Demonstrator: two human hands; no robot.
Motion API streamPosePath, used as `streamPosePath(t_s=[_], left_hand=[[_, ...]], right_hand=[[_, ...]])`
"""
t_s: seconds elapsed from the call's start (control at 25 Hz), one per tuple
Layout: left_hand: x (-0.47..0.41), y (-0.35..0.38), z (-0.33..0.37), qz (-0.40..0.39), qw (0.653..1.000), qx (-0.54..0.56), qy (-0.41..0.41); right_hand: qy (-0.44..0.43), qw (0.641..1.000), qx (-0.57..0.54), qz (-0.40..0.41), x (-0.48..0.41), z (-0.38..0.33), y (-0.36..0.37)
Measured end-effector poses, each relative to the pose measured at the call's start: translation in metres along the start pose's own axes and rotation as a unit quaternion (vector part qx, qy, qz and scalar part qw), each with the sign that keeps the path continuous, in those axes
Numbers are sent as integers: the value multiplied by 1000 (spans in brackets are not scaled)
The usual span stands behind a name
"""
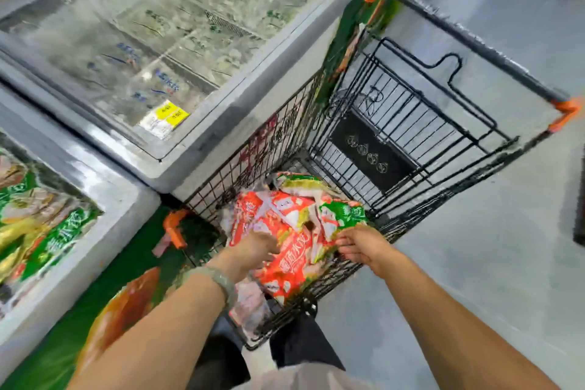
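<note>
The right hand [361,245] has its fingers [345,244] curled round the lower edge of a green bag [343,214], pinching it. The left hand [253,250] rests on a red bag [285,266] just beside it, but blur hides whether its fingers grip. Both bags lie under the fingers, heaped in the near end of a wire cart [411,142]. Past the left fingertips stands a glass-topped freezer [202,142].

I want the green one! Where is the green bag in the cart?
In the head view, the green bag lies in the cart, at its near right corner beside the red bags, with the right hand pinching its lower edge.
</note>
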State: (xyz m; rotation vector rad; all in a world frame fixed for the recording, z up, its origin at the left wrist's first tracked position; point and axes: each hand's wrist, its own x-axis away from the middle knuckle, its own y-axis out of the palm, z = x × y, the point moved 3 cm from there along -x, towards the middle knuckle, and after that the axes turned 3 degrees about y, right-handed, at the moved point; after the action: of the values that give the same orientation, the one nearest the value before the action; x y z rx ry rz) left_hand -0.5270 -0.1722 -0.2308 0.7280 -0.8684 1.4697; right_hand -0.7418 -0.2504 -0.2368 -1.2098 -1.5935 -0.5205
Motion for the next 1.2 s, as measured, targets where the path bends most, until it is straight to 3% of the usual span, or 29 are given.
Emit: streamPosePath(t_s=[0.32, 0.6, 0.84, 1.2], left_hand=[[-54, 4, -7, 53, 993, 65, -78], [-115, -3, -1, 4, 995, 26, -94], [-160, -20, -10, -9, 991, 64, -119], [-168, -44, -16, -20, 986, 62, -155]], right_hand=[[17, 999, 39, 8, -63, -23, 8], [67, 996, 54, 31, -129, -16, 45], [100, 984, 96, 113, -186, 12, 75], [30, 950, 167, 264, -176, 18, 59]])
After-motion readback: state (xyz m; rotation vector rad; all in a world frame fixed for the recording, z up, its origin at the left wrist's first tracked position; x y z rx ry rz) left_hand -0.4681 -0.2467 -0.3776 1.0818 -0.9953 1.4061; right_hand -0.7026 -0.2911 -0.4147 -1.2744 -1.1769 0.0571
